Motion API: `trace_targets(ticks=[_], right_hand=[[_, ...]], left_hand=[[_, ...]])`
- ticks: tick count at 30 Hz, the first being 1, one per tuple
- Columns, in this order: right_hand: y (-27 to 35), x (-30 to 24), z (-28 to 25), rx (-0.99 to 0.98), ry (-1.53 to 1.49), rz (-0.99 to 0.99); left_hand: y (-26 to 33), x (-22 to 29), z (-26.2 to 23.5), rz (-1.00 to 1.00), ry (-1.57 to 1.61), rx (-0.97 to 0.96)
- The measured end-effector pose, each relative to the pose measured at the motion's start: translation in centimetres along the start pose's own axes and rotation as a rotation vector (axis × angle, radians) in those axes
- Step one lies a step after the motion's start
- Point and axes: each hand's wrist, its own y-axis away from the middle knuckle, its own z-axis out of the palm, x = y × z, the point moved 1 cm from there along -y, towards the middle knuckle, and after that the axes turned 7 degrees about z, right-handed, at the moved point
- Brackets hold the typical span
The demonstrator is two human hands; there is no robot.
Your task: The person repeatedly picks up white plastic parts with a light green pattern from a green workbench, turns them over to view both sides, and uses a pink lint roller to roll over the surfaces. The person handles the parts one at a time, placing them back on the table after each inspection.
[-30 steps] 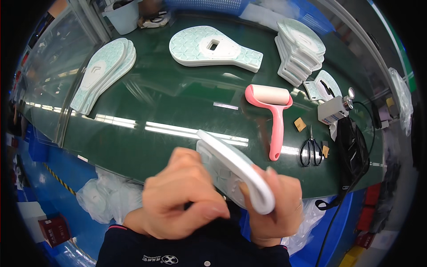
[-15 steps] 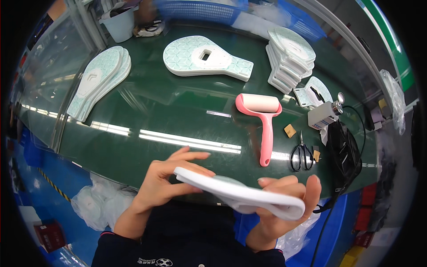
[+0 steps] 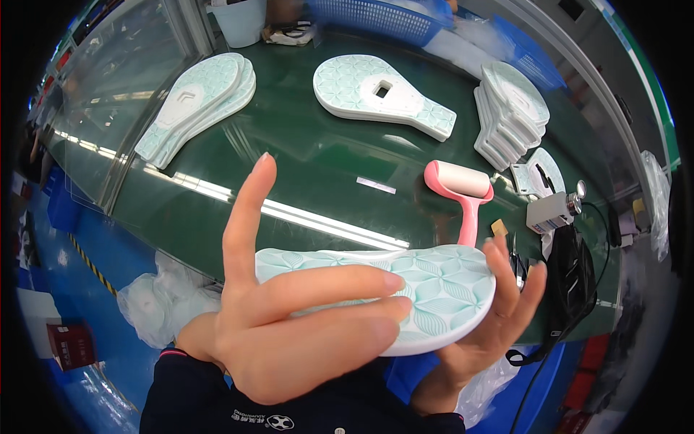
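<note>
A white paddle-shaped panel (image 3: 452, 293) with a pale green leaf pattern is held up in front of me, patterned face showing. My right hand (image 3: 481, 343) grips its rounded right end, with the palm behind it and the fingertips past the edge. Across the patterned face stretches my left hand (image 3: 289, 333), index finger raised and the other fingers straight; whether the fingertips press on the surface I cannot tell. Beyond the panel lies a pink-handled roller (image 3: 463, 184), its handle end hidden. Black-handled scissors (image 3: 517, 264) are mostly covered by my right fingers.
Similar panels lie on the green table (image 3: 325, 188): a small stack (image 3: 199, 101) at left, one panel (image 3: 376, 90) at the back and a tall stack (image 3: 512, 112) at right. A metal bottle (image 3: 547, 212) and black bag (image 3: 571, 271) stand at right, blue baskets (image 3: 376, 18) behind.
The panel has turned from edge-on to patterned face showing. My left hand has moved from its left end to over the face. The table view has shifted right.
</note>
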Motion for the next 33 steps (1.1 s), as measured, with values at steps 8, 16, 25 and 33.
trace_targets(ticks=[8,16,25,33], right_hand=[[0.0,-1.6,-0.1,-0.042,0.225,-0.08],[2.0,-0.8,-1.1,0.256,0.119,0.238],[0.3,1.1,0.8,-0.275,-0.647,0.667],[-3.8,3.0,-2.2,-0.016,-0.634,0.694]], left_hand=[[0.4,-0.6,1.8,0.186,-0.033,0.213],[0.4,-1.8,0.8,0.069,0.114,0.012],[0.3,-2.3,2.1,-0.098,0.4,0.019],[-1.0,-7.6,2.9,-0.501,0.536,0.211]])
